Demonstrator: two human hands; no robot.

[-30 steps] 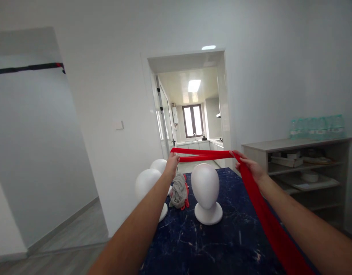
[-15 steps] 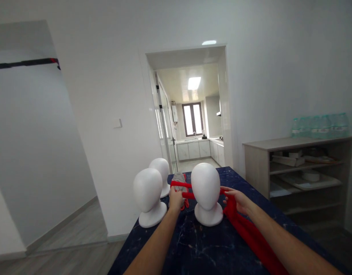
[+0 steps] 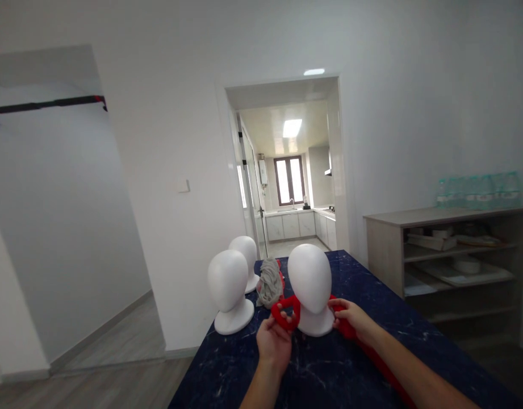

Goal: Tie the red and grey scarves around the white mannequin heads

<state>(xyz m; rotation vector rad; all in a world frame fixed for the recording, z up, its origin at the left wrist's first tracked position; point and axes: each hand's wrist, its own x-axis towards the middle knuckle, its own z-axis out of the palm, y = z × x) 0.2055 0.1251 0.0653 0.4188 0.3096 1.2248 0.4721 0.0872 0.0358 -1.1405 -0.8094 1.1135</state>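
A white mannequin head stands upright on the table between my hands. A red scarf runs behind its neck, and the mannequin hides the middle of it. On the left side, my left hand grips the scarf's looped end in closed fingers. Beside the neck on the right, my right hand pinches the other part, whose long tail hangs toward me under my forearm. Near my left hand lies a bundle of grey cloth with red cloth along its edge.
Two more white mannequin heads stand at the left, a nearer one and a farther one. All rest on a dark blue marble-patterned table. A shelf unit with several water bottles stands right.
My left hand has moved down and nearer with the scarf's loop, which has dropped from face height to neck height. My right hand has lowered slightly beside the neck, still holding the scarf.
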